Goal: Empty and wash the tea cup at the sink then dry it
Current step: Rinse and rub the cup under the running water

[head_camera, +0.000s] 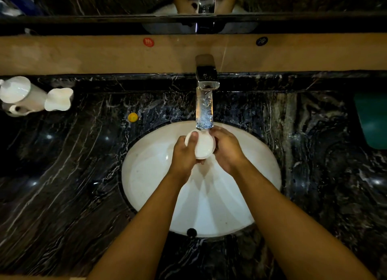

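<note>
A white tea cup (202, 146) is held over the white oval sink basin (146, 175), right under the chrome faucet (206, 78). Water (204, 110) runs from the spout and lands at the cup's far rim. My left hand (184, 152) grips the cup from the left, thumb lying across its top. My right hand (227, 149) wraps round the cup's right side, fingers curled behind it. The cup's handle is hidden by my hands.
The sink is set in a dark veined marble counter (73, 175). White ceramic containers (23, 95) and a small white dish (59, 99) stand at the far left. A small yellow object (132, 117) lies near the basin. A teal item (372, 120) sits far right.
</note>
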Motion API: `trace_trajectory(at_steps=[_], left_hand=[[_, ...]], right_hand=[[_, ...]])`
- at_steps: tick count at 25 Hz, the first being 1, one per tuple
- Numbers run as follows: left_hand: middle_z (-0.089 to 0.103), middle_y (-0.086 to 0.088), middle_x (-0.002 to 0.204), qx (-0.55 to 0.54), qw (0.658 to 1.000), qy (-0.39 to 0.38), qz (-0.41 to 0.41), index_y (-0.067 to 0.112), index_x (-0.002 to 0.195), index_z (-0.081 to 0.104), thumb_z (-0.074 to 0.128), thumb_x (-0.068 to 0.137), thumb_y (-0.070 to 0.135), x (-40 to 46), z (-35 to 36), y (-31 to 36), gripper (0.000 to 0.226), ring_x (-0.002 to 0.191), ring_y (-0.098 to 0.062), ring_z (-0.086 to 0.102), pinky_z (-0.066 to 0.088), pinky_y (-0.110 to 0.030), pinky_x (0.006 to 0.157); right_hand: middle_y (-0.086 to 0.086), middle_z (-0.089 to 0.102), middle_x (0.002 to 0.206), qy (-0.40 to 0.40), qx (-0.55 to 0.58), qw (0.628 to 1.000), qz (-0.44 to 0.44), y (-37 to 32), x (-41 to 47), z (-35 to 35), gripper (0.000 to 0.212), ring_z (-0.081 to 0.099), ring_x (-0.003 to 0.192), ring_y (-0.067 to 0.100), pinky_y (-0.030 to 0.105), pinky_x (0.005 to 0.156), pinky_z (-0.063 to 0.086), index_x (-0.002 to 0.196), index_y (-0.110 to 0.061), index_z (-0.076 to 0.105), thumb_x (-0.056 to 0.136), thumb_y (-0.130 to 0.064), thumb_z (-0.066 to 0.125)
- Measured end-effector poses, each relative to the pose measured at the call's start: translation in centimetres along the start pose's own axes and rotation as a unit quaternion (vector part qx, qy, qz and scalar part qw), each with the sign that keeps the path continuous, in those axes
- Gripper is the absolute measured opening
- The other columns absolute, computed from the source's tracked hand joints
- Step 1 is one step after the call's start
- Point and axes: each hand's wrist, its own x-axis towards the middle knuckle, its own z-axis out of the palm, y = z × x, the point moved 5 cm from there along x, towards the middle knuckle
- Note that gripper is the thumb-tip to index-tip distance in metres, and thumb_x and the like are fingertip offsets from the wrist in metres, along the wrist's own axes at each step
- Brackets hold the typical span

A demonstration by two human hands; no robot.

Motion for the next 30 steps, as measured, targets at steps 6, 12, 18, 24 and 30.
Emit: trace_trajectory(at_steps=[6, 12, 18, 24, 30], left_hand=[[0.071, -0.023, 0.098, -0.141, 0.988, 0.007, -0.061, 0.004, 0.117, 0.061, 0.043, 0.108, 0.04, -0.6, 2.4, -0.2, 0.041, 0.077, -0.032, 0.064, 0.047, -0.036, 0.059], [0.069, -0.024, 0.126, -0.199, 0.975, -0.037, -0.093, 0.006, 0.134, 0.058, 0.057, 0.097, 0.0, -0.1, 1.2, -0.1, 0.037, 0.094, -0.033, 0.071, 0.058, -0.036, 0.061], [0.073, -0.018, 0.111, -0.104, 0.989, 0.048, -0.094, 0.016, 0.127, 0.059, 0.067, 0.097, 0.031, -0.3, 0.7, -0.2, 0.034, 0.079, -0.032, 0.071, 0.058, -0.044, 0.06], [0.074, -0.022, 0.101, -0.091, 0.99, 0.036, -0.104, 0.017, 0.116, 0.066, 0.03, 0.107, 0.054, -0.8, 0.6, -0.2, 0.052, 0.07, -0.031, 0.068, 0.047, -0.028, 0.047], [0.074, -0.022, 0.102, -0.15, 0.978, 0.04, -0.139, 0.013, 0.115, 0.064, 0.033, 0.106, 0.05, -0.7, -0.2, -0.4, 0.049, 0.079, -0.036, 0.068, 0.049, -0.033, 0.053]], right_hand=[[0.016, 0.077, 0.1, 0.045, -0.023, 0.998, 0.027, 1.4, 0.7, 0.4, 0.041, 0.071, 0.069, 0.027, 0.026, 0.042, 0.045, 0.114, -0.007, 0.07, 0.102, -0.042, 0.051], [0.013, 0.07, 0.13, -0.089, -0.007, 0.996, -0.017, 2.4, 0.9, -0.1, 0.05, 0.072, 0.112, 0.029, 0.044, 0.096, 0.058, 0.144, -0.015, 0.049, 0.097, -0.001, 0.058], [0.012, 0.073, 0.116, 0.054, -0.122, 0.99, -0.033, 2.3, 1.0, -0.2, 0.022, 0.073, 0.099, 0.029, 0.055, 0.085, 0.062, 0.112, -0.017, 0.063, 0.098, -0.034, 0.063], [0.008, 0.07, 0.114, 0.083, -0.212, 0.974, 0.005, 1.8, 0.7, 0.8, 0.071, 0.07, 0.101, 0.027, 0.049, 0.086, 0.061, 0.116, -0.015, 0.052, 0.073, -0.067, 0.071], [0.003, 0.067, 0.121, -0.068, -0.243, 0.967, -0.027, 1.9, 0.1, 0.7, 0.062, 0.066, 0.109, 0.021, 0.036, 0.085, 0.06, 0.127, -0.022, 0.052, 0.076, -0.03, 0.086]])
